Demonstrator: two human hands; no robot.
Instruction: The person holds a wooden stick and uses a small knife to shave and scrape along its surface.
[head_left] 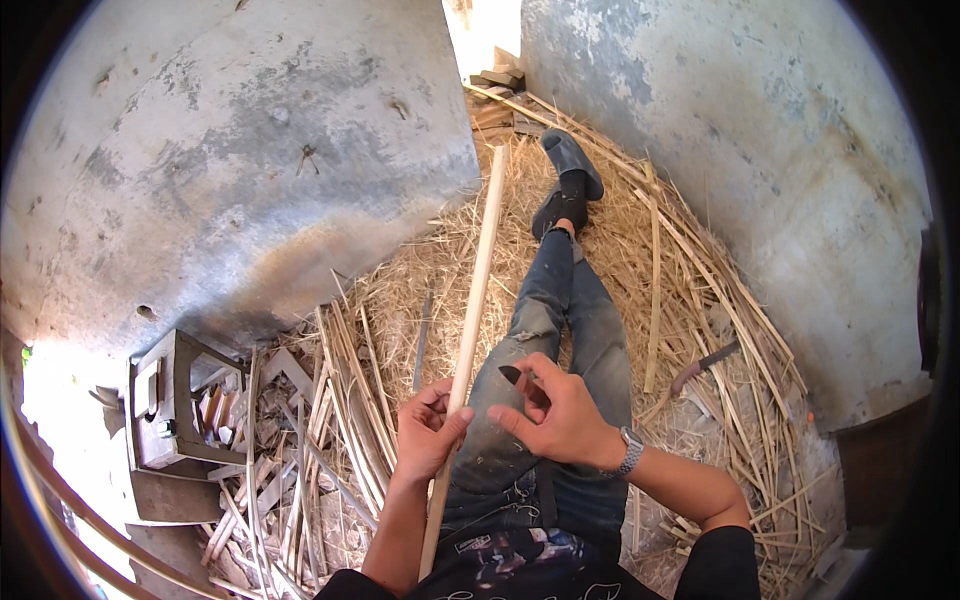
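Note:
A long, pale wooden strip [480,270] runs from beside my waist up past my left thigh toward the far wall. My left hand [428,430] is closed around its lower part, the thumb lying along its right side. Over my lap, my right hand [560,415] is apart from the strip, its fingers curled. A small dark pointed piece [511,374] sticks out between those fingers; the rest of it is hidden, and I cannot tell whether it is a blade. A metal watch [630,452] circles my right wrist.
My outstretched legs [570,310] lie over straw-like shavings [450,250]. Thin strips are heaped at left [345,400] and right [740,310]. A knife-like tool [705,367] lies right of my legs. A box-like frame [185,405] stands left; weathered walls [290,130] rise ahead.

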